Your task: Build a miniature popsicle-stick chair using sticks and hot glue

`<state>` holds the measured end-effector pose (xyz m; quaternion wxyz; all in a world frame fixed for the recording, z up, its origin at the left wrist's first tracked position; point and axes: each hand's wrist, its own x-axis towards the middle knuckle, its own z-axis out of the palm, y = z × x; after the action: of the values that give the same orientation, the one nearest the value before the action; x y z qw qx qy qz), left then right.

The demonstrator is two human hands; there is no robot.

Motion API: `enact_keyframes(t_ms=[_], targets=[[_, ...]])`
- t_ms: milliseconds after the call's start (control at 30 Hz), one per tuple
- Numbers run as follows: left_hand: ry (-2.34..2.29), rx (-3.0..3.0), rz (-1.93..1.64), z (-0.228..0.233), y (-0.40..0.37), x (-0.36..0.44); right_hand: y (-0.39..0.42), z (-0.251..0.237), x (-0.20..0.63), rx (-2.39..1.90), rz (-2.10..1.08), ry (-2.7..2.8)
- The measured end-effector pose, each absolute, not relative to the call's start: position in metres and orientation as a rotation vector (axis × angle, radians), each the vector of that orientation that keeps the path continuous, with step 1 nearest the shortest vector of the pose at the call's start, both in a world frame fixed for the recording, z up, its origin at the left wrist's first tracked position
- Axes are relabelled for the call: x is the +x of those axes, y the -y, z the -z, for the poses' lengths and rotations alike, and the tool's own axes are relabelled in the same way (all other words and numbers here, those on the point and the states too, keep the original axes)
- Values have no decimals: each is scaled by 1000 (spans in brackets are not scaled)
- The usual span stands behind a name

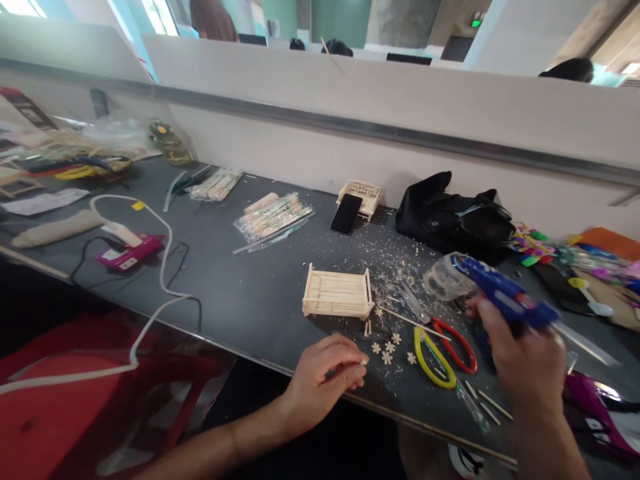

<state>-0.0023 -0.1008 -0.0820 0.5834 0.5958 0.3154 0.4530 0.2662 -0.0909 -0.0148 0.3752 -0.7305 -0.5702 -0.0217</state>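
The left hand (323,373) pinches a thin pale stick (356,364) at the table's front edge — its axis points right toward the blue plastic glue gun (505,299), gripped in the right hand (525,363).

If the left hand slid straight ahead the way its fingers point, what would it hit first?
Probably the small wooden flower cutouts lying just past the fingertips of the left hand, then the yellow-handled scissors. Depth is hard to judge from the head view.

Pale raw wooden frame (337,293) on a matt dark table (240,293); glossy blue plastic glue gun (505,297).
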Motion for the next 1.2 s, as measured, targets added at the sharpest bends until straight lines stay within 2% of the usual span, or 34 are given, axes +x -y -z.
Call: enact_keyframes(t_ms=[100,233,533,1200], targets=[[-774,1291,-1135,79,94,-2,142,29,226,-1616,-462,1204],[-790,1193,-1143,75,89,1,179,54,186,-1484,-737,1126],[-765,1153,-1153,79,87,1,185,67,178,-1473,-744,1192],[-737,1236,-1115,74,87,-1,180,65,179,-1476,-709,1195]])
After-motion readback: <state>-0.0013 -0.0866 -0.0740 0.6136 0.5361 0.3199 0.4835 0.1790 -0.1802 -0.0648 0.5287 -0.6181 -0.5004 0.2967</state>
